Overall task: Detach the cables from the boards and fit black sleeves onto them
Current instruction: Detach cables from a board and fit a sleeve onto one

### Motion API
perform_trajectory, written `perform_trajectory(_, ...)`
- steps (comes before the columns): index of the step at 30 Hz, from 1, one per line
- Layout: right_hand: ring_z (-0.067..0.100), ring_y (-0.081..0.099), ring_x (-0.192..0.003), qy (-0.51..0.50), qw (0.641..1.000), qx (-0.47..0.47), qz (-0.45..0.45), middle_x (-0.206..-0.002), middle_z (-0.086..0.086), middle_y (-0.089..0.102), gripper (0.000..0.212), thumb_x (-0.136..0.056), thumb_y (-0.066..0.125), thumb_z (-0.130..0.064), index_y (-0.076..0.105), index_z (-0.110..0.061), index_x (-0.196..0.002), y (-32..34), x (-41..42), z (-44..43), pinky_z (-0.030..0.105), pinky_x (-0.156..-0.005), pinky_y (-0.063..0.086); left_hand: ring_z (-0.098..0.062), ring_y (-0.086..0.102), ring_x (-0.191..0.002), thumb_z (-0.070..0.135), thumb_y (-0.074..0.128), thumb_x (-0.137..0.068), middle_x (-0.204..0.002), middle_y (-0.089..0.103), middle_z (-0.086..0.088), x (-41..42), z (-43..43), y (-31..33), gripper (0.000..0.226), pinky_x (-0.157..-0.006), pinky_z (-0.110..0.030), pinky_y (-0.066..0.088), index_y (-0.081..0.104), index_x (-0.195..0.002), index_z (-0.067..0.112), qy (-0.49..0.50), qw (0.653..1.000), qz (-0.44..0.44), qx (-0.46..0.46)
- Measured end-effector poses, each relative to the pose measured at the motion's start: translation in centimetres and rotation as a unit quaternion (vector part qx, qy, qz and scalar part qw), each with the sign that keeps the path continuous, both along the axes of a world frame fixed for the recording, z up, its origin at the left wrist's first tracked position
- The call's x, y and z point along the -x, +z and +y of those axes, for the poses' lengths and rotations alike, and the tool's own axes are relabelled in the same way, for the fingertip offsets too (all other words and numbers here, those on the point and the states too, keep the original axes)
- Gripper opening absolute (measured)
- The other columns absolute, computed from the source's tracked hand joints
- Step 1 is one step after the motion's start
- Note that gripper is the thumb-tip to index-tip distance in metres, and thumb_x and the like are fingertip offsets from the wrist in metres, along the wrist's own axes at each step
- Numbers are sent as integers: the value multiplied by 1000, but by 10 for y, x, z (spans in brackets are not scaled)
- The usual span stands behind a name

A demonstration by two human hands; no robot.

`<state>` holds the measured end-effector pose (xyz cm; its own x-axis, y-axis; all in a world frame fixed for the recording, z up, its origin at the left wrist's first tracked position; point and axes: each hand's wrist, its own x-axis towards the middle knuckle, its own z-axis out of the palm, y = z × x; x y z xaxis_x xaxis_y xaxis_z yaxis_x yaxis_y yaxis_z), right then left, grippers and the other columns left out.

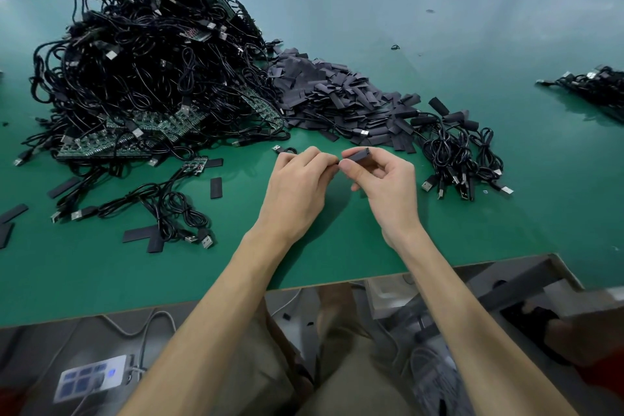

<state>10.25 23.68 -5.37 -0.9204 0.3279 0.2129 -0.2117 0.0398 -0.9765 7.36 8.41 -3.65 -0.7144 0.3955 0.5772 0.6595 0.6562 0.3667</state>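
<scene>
Table edge: the matte green table (472, 230) ends in a thin brown rim just below both wrists.
Open room: bare green lies around the hands and off to the right.
Right grip (385, 186): thumb and forefinger pinch a sleeve (359, 155), a short flat black tube held level above the table.
Left grip (297, 179): curled fingertips pinch what looks like the end of a thin black cable (287, 149) at the sleeve's left mouth.
Sleeve pile (337, 94): flat, dull black strips behind the hands.
Cable heap (141, 78): glossy tangled cords and green boards, far left.
Sleeved bundle (462, 152): coiled, at the right.
</scene>
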Motion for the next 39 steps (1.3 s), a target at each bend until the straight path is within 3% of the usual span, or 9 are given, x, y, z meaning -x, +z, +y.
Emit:
perform_trajectory(10,6,59,-59,-13,1000,-20,-3,-83,-7,76,7,-91,79,-19,76,-17,-97,-1,0,-1,15,-59,46,-29,52,-72,17,59,-104,-89,61,-2,1,-2,-3,15,-80,-37,42,73,-106,12,5,1000,13,6)
perform_trajectory(22,11,63,-67,-24,999,-24,-5,-86,-5,76,5,-91,78,-16,77,-18,-96,0,0,-1,26,-66,53,-27,49,-68,15,61,-103,-86,60,-1,3,-2,-6,13,-77,-38,43,74,-100,13,8,999,35,15)
perform_trajectory(26,9,61,-63,-25,999,-37,-2,-90,-5,75,6,-93,75,-16,76,-20,-98,1,0,-1,19,-62,48,-27,50,-68,15,60,-103,-86,60,-2,2,-2,-4,14,-76,-36,42,73,-100,12,8,999,25,18)
perform_trajectory(31,11,60,-62,-27,999,-44,6,-89,-6,74,3,-95,73,-22,75,-23,-97,1,0,-1,20,-63,45,-28,53,-71,15,60,-103,-89,61,-5,0,0,0,14,-77,-34,38,73,-102,10,6,1000,9,24)
perform_trajectory(39,12,59,-70,-4,1000,-8,11,-80,-3,70,9,-102,63,-14,72,-15,-99,3,-1,-4,27,-63,51,-33,51,-72,15,52,-106,-91,59,-11,-2,2,3,20,-74,-43,42,67,-102,3,-18,1000,-4,23)
